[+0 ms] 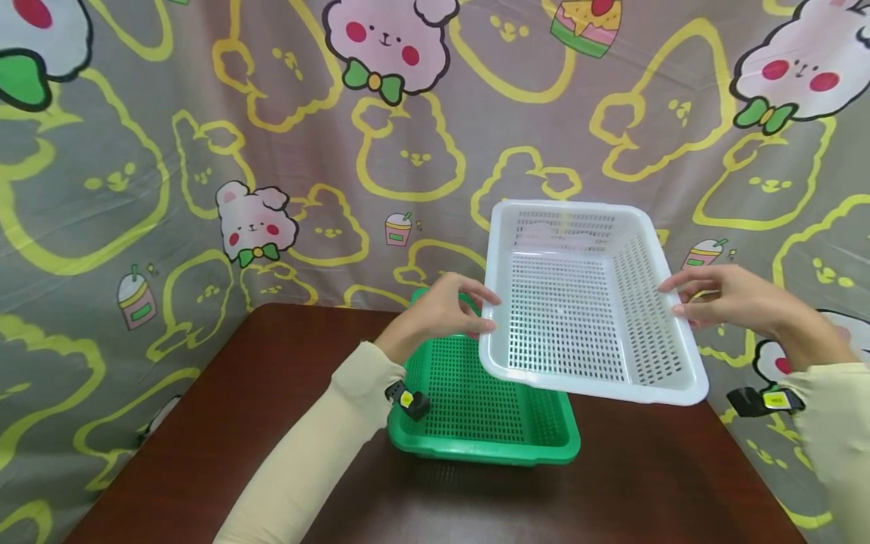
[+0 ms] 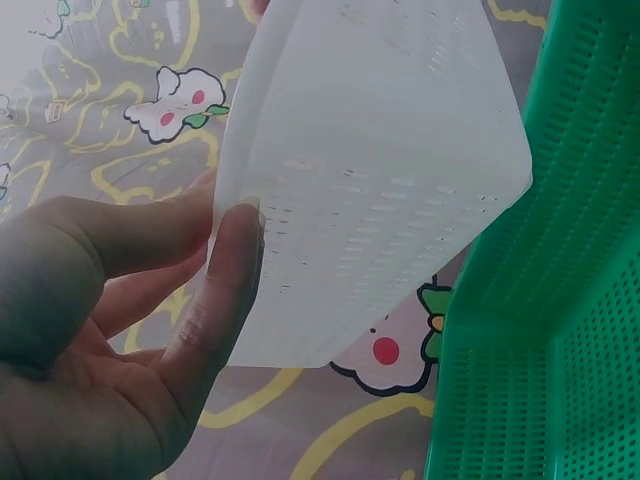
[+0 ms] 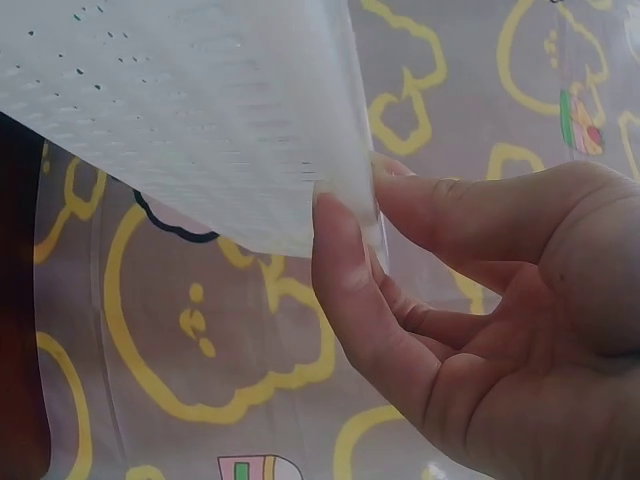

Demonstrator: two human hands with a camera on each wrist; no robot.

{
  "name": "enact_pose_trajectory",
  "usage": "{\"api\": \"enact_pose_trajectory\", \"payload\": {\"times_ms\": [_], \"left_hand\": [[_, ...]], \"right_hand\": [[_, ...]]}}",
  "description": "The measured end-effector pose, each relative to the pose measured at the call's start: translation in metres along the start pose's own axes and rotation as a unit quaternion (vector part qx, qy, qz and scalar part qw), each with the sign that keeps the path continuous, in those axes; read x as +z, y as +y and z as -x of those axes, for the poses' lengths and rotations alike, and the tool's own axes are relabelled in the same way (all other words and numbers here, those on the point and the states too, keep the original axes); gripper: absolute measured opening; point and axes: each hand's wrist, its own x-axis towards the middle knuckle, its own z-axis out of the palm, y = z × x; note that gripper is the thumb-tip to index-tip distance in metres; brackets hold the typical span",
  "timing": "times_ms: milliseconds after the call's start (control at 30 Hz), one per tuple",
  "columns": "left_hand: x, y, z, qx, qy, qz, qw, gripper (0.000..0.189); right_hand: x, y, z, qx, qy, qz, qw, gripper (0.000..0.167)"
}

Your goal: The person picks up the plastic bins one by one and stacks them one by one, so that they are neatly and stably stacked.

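Observation:
Up in the air and tilted, a white perforated plastic basket (image 1: 564, 310) shows its inside to the head view. My left hand (image 1: 445, 306) pinches its left rim between thumb and fingers. On the opposite rim, my right hand (image 1: 730, 302) holds it the same way. Below and to the left, a green perforated basket (image 1: 485, 452) sits on the table, its upper right part hidden behind the white one. In the left wrist view, the white basket's side wall (image 2: 370, 190) rises beside the green basket (image 2: 490, 370). The right wrist view shows thumb and fingers (image 3: 345, 255) gripping the rim.
A dark reddish-brown table (image 1: 272, 378) lies beneath the baskets. Behind it and along the sides hangs a grey cloth (image 1: 414, 166) printed with yellow outlines and cartoon rabbits. A black wrist camera is strapped to each sleeve.

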Motion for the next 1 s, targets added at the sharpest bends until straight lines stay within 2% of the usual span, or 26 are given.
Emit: {"api": "enact_pose_trajectory", "payload": {"times_ms": [333, 633, 800, 1000], "left_hand": [[-0.015, -0.009, 0.014, -0.009, 0.007, -0.008, 0.9999, 0.04], [-0.029, -0.017, 0.023, -0.003, 0.001, -0.028, 0.9996, 0.04], [-0.036, -0.021, 0.03, -0.007, 0.0, -0.025, 0.9997, 0.04], [-0.04, -0.025, 0.039, -0.003, -0.003, -0.016, 0.9999, 0.04]], "right_hand": [[0.014, -0.015, -0.005, 0.008, 0.004, -0.018, 0.9998, 0.053], [0.026, -0.026, -0.011, -0.023, -0.004, -0.049, 0.9985, 0.048], [0.033, -0.033, -0.014, -0.016, -0.009, -0.053, 0.9984, 0.048], [0.041, -0.037, -0.015, -0.015, -0.027, -0.082, 0.9962, 0.047]]}}
